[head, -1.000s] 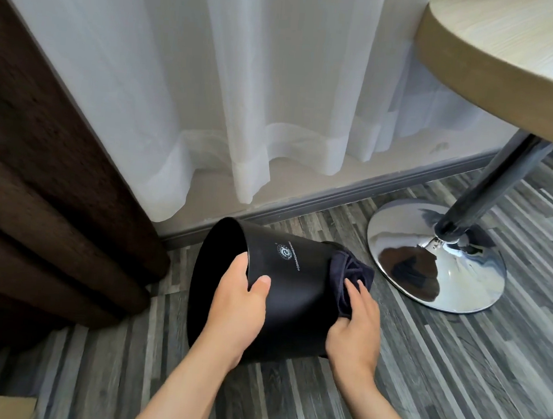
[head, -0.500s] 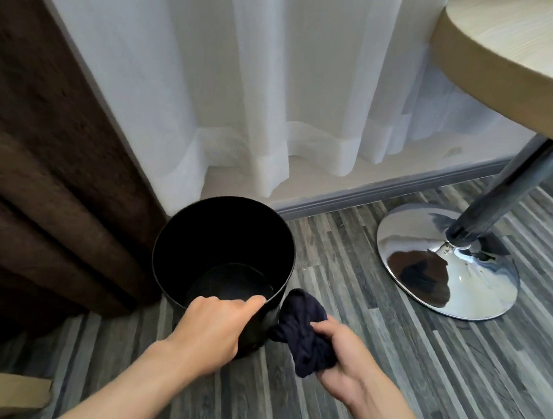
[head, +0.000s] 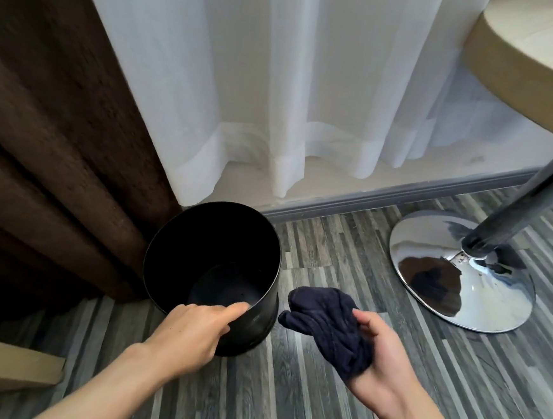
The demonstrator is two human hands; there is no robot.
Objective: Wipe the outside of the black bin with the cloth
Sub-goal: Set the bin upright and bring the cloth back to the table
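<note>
The black bin point(head: 183, 245) stands upright on the striped grey floor, its open mouth facing up and its inside empty. My left hand point(head: 193, 328) grips the near rim, thumb inside the bin and fingers on the outer wall. A crumpled dark navy cloth point(head: 329, 326) is held in my right hand point(head: 379, 359), palm up, just right of the bin. The cloth does not touch the bin; a small gap lies between them.
A brown curtain point(head: 41, 157) hangs at the left, touching the bin's far side, and a white sheer curtain point(head: 277, 93) hangs behind. A round table's chrome base point(head: 492, 309) and pole stand to the right. A tan box edge point(head: 8, 363) lies at the lower left.
The bin went from lying on its side with the cloth pressed on its base to standing upright. My right hand drew the cloth off it and turned palm up; my left hand shifted to the rim.
</note>
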